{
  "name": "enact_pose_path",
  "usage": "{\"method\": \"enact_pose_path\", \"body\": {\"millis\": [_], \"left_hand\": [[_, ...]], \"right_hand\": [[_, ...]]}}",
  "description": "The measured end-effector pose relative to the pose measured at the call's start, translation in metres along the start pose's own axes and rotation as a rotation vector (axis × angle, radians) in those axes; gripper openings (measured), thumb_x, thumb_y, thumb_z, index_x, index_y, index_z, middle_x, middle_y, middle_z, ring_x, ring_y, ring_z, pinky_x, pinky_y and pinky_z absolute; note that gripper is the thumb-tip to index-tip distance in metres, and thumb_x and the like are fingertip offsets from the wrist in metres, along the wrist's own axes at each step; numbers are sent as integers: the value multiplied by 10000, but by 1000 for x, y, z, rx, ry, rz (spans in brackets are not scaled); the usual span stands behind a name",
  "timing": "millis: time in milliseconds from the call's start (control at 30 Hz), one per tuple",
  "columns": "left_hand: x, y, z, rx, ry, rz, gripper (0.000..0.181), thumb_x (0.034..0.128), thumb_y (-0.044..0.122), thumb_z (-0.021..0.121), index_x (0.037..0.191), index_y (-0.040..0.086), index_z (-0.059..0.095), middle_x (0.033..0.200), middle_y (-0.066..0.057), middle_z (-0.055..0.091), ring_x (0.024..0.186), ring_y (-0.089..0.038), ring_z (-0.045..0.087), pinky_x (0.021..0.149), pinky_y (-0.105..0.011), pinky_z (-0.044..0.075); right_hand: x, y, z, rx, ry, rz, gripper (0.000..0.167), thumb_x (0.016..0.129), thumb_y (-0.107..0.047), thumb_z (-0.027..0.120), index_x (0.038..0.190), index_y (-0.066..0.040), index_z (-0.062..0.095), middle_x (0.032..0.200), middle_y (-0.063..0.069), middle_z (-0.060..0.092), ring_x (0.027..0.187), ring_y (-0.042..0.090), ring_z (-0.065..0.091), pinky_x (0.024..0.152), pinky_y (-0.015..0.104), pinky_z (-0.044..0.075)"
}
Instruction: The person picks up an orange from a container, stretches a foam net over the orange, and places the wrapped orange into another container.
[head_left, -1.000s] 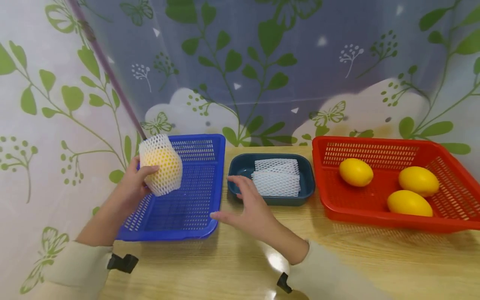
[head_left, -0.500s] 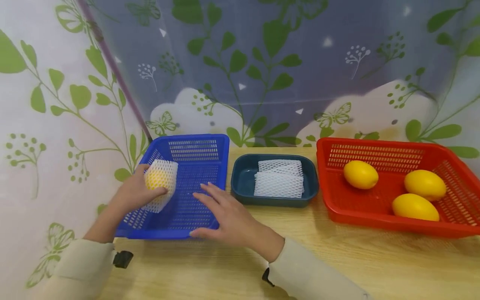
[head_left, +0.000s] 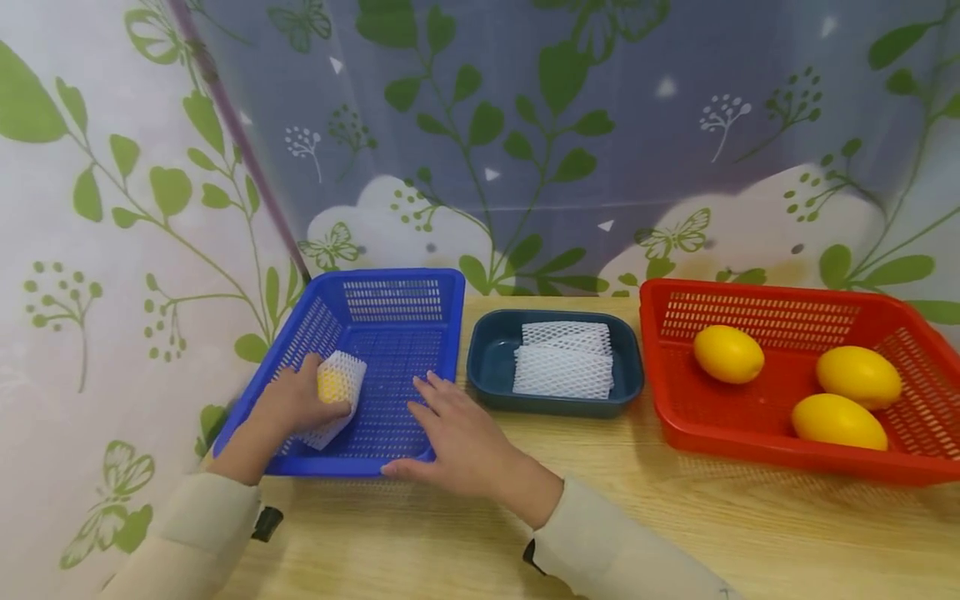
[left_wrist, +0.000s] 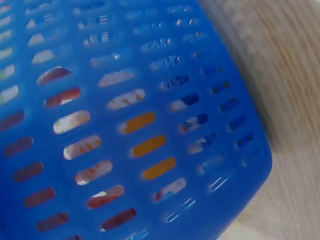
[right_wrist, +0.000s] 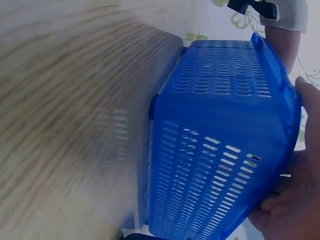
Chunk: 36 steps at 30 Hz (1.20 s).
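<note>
From the head view, the person's left hand [head_left: 288,404] is over the left near part of the blue basket [head_left: 405,273], thumb and fingers closed around a yellow fruit [head_left: 332,386] that sits in a white foam net [head_left: 349,382]. The fruit is inside the basket, low and tilted; I can't tell whether it touches the floor yet. The right hand [head_left: 465,442] lies over the basket's right near corner, fingers loosely spread and thumb at the near rim, with no fruit or net in it. To the right, a dark teal tray [head_left: 482,379] holds flat white nets [head_left: 564,372], and beyond it a red basket [head_left: 750,454] holds three bare lemons [head_left: 729,354]. I'd take this as the setting-down of a netted fruit; the next move seems to call for the left grip to loosen gently, so the net stays round the fruit.

From the left wrist, the hand itself is out of sight behind the blue slotted wall; orange-yellow and white show through the slots.

From the right wrist, the right hand is against the basket's rim at the corner, perhaps steadying it; how firmly it presses, I cannot tell. The wooden table [right_wrist: 65,120] spreads beside the basket.
</note>
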<state>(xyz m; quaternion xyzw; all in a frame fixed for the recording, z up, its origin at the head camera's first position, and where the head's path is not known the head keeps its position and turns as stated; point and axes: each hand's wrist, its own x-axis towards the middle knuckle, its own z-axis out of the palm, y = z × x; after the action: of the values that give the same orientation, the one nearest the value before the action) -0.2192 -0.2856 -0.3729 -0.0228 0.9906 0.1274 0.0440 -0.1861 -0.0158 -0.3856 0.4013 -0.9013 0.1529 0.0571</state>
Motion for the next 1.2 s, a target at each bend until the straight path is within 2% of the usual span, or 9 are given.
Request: {"method": "enact_pose_path", "body": {"millis": [267, 533, 867, 1000, 1200], "left_hand": [[-9, 6, -2, 48, -37, -11, 896, 755, 433, 757, 1320, -103, 313, 1061, -396, 541, 980, -529, 549, 815, -623, 464], [-17, 15, -9, 85, -77, -11, 899, 745, 390, 782, 1323, -129, 330, 1084, -420, 533, 1047, -570, 518, 897, -645, 417], [-15, 19, -8, 81, -87, -21, 910, 807, 488, 724, 1350, -118, 315, 1124, -421, 519, 1026, -546, 540, 850, -624, 457], [-14, 17, -5, 66, -73, -27, 916, 825, 511, 697, 1389, -83, 285, 1179, -439, 475, 1052, -562, 515, 835, -641, 449], [-11, 18, -9, 89, 12, 9, 910, 867, 576, 615, 1442, -46, 282, 1312, -439, 390, 1134, -584, 460, 816, -672, 444]], "right_hand": [[-1, -2, 5, -61, 32, -18, 770, 901, -689, 456, 1362, -79, 550, 1521, 150, 367, 1447, 308, 233, 1182, 415, 187], [-2, -2, 8, -67, 44, -24, 706, 909, -681, 452, 1284, -108, 621, 1495, 153, 406, 1447, 314, 230, 1188, 412, 163], [-3, 1, 9, -63, 67, -34, 667, 912, -672, 458, 1309, -154, 593, 1496, 151, 407, 1447, 313, 233, 1185, 423, 174], [-4, 4, 9, -5, 76, -45, 620, 945, -625, 443, 1337, -159, 563, 1502, 148, 398, 1451, 306, 223, 1183, 425, 178], [-8, 12, -4, 159, 49, -46, 543, 999, -522, 422, 1394, -158, 506, 1538, 130, 343, 1468, 287, 164, 1172, 478, 194]]}}
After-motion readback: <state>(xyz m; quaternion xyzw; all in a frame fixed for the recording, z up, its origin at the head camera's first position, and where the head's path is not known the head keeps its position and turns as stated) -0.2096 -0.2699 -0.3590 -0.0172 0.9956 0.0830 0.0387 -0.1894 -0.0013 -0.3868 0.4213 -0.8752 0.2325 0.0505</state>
